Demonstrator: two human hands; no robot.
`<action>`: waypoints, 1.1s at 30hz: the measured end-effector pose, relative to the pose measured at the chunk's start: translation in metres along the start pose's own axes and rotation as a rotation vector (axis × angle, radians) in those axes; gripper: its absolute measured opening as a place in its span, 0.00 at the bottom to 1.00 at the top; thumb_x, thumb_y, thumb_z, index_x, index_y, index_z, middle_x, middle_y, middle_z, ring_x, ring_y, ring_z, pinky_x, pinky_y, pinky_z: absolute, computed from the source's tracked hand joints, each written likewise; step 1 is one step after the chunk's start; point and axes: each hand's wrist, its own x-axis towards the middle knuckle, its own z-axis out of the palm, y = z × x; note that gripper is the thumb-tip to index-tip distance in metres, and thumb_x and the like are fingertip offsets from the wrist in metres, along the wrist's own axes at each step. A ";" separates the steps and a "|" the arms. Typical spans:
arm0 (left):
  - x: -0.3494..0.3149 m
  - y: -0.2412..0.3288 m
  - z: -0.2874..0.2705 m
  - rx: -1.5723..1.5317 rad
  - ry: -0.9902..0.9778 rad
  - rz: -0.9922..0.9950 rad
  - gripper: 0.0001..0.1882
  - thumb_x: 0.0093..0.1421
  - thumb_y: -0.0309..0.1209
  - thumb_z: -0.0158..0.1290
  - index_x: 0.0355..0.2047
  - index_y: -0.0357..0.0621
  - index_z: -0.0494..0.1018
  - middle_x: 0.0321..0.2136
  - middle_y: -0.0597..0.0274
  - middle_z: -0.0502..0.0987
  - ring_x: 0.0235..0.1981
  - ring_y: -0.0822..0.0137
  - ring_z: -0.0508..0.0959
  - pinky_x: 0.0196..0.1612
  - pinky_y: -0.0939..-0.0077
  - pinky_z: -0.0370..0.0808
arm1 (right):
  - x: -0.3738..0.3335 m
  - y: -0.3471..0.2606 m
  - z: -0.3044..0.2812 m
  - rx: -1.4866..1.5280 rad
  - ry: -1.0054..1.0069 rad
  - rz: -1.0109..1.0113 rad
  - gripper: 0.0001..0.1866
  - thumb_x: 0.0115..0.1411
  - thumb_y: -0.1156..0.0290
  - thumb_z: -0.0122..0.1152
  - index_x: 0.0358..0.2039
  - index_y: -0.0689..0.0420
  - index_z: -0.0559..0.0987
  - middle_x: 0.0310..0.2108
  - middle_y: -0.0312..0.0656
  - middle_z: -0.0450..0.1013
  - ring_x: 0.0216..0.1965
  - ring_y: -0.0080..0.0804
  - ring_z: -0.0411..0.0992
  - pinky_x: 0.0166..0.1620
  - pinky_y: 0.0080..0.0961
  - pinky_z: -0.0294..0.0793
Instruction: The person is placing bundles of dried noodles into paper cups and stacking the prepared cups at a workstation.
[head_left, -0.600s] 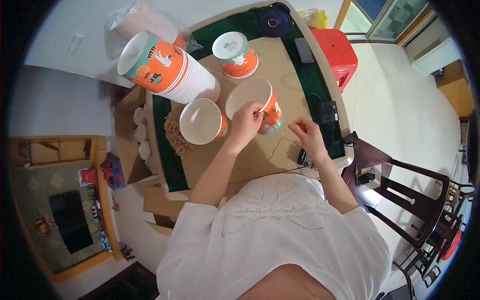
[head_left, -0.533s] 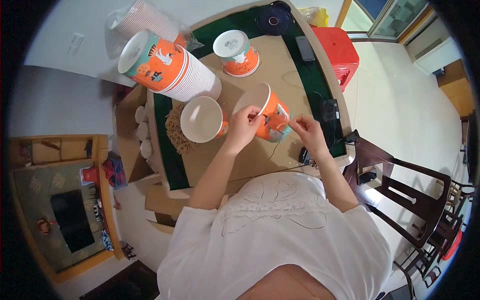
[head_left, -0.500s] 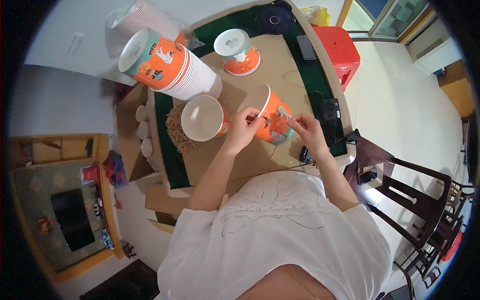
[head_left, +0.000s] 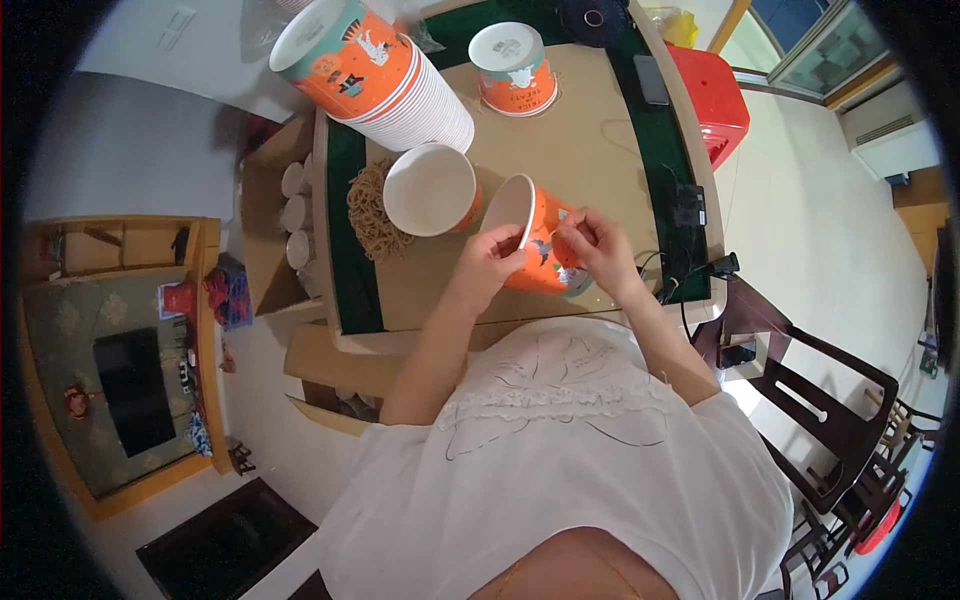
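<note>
Tipped since the earlier frame, the orange paper cup (head_left: 537, 243) now lies on its side on the table (head_left: 600, 150), mouth leftward. Its rim is gripped by the left hand (head_left: 490, 262); its wall is pinched by the right hand (head_left: 592, 240).

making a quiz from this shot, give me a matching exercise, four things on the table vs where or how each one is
Things:
1. orange paper cup
2. stack of paper cups
3. pile of rubber bands
4. upside-down paper cup

Places or states:
A. far end of the table, base up
B. tipped on its side, held between left hand and right hand
C. lying on its side at the far left corner
D. loose heap left of the upright white-lined cup

Pairs: 1-B, 2-C, 3-D, 4-A
</note>
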 end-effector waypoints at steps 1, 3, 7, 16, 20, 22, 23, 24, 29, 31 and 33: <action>-0.001 -0.002 0.001 -0.008 -0.007 0.024 0.14 0.53 0.21 0.49 0.40 0.31 0.71 0.35 0.64 0.75 0.38 0.76 0.72 0.43 0.81 0.69 | -0.001 0.001 0.001 0.030 -0.031 0.006 0.05 0.60 0.74 0.54 0.32 0.62 0.73 0.23 0.34 0.71 0.21 0.14 0.66 0.24 0.11 0.65; -0.002 -0.004 0.001 0.009 -0.006 0.031 0.14 0.52 0.21 0.49 0.41 0.31 0.71 0.35 0.65 0.74 0.37 0.77 0.71 0.42 0.82 0.68 | -0.002 0.003 0.001 -0.004 -0.030 0.044 0.04 0.59 0.75 0.55 0.32 0.62 0.73 0.23 0.34 0.72 0.22 0.15 0.67 0.26 0.11 0.66; 0.001 -0.012 0.004 0.038 0.050 0.042 0.15 0.52 0.21 0.49 0.42 0.31 0.71 0.33 0.69 0.74 0.34 0.80 0.69 0.39 0.84 0.68 | -0.004 -0.001 0.007 -0.017 0.030 0.084 0.04 0.58 0.76 0.56 0.31 0.63 0.74 0.24 0.34 0.72 0.25 0.15 0.69 0.30 0.12 0.70; -0.002 -0.010 0.011 0.199 0.113 0.098 0.18 0.52 0.19 0.49 0.45 0.32 0.69 0.31 0.70 0.71 0.32 0.80 0.69 0.36 0.85 0.67 | -0.007 -0.008 0.009 -0.562 0.142 -0.039 0.07 0.53 0.74 0.61 0.30 0.62 0.73 0.19 0.37 0.71 0.21 0.16 0.69 0.25 0.15 0.69; -0.001 -0.007 0.017 0.161 0.072 0.111 0.18 0.52 0.20 0.49 0.45 0.32 0.70 0.30 0.71 0.70 0.30 0.80 0.68 0.34 0.86 0.67 | -0.008 -0.010 0.015 -0.549 0.172 -0.166 0.06 0.53 0.78 0.59 0.30 0.64 0.73 0.18 0.32 0.67 0.20 0.12 0.59 0.26 0.12 0.66; -0.002 -0.006 0.019 0.134 0.068 0.103 0.17 0.52 0.20 0.49 0.45 0.32 0.70 0.30 0.71 0.70 0.30 0.81 0.68 0.34 0.87 0.66 | -0.009 -0.009 0.015 -0.619 0.176 -0.211 0.06 0.53 0.77 0.60 0.30 0.64 0.73 0.18 0.34 0.67 0.20 0.13 0.60 0.26 0.13 0.67; -0.002 -0.006 0.019 0.134 0.068 0.103 0.17 0.52 0.20 0.49 0.45 0.32 0.70 0.30 0.71 0.70 0.30 0.81 0.68 0.34 0.87 0.66 | -0.009 -0.010 0.015 -0.619 0.175 -0.211 0.06 0.53 0.77 0.60 0.30 0.64 0.73 0.18 0.34 0.67 0.20 0.13 0.60 0.26 0.13 0.67; -0.002 -0.006 0.019 0.143 0.064 0.108 0.17 0.52 0.20 0.49 0.45 0.32 0.70 0.29 0.72 0.70 0.30 0.81 0.67 0.34 0.87 0.66 | -0.009 -0.012 0.015 -0.643 0.175 -0.209 0.06 0.53 0.75 0.60 0.29 0.63 0.73 0.19 0.39 0.70 0.20 0.21 0.66 0.26 0.18 0.69; 0.000 -0.009 0.019 0.159 0.063 0.119 0.17 0.53 0.20 0.49 0.45 0.32 0.70 0.29 0.72 0.70 0.29 0.82 0.67 0.33 0.87 0.66 | -0.009 -0.014 0.015 -0.586 0.171 -0.214 0.06 0.53 0.74 0.60 0.29 0.61 0.73 0.21 0.44 0.73 0.21 0.30 0.72 0.26 0.23 0.72; 0.001 -0.010 0.020 0.140 0.052 0.119 0.17 0.53 0.20 0.50 0.45 0.32 0.69 0.29 0.71 0.70 0.29 0.82 0.67 0.33 0.87 0.66 | -0.010 -0.019 0.015 -0.623 0.154 -0.190 0.06 0.53 0.74 0.59 0.29 0.62 0.73 0.21 0.44 0.73 0.21 0.29 0.72 0.26 0.23 0.71; 0.002 -0.012 0.020 0.141 0.048 0.120 0.17 0.53 0.20 0.49 0.45 0.31 0.69 0.30 0.71 0.71 0.29 0.82 0.67 0.33 0.87 0.66 | -0.009 -0.019 0.013 -0.611 0.142 -0.162 0.06 0.53 0.74 0.59 0.29 0.62 0.72 0.21 0.43 0.73 0.21 0.28 0.72 0.26 0.23 0.71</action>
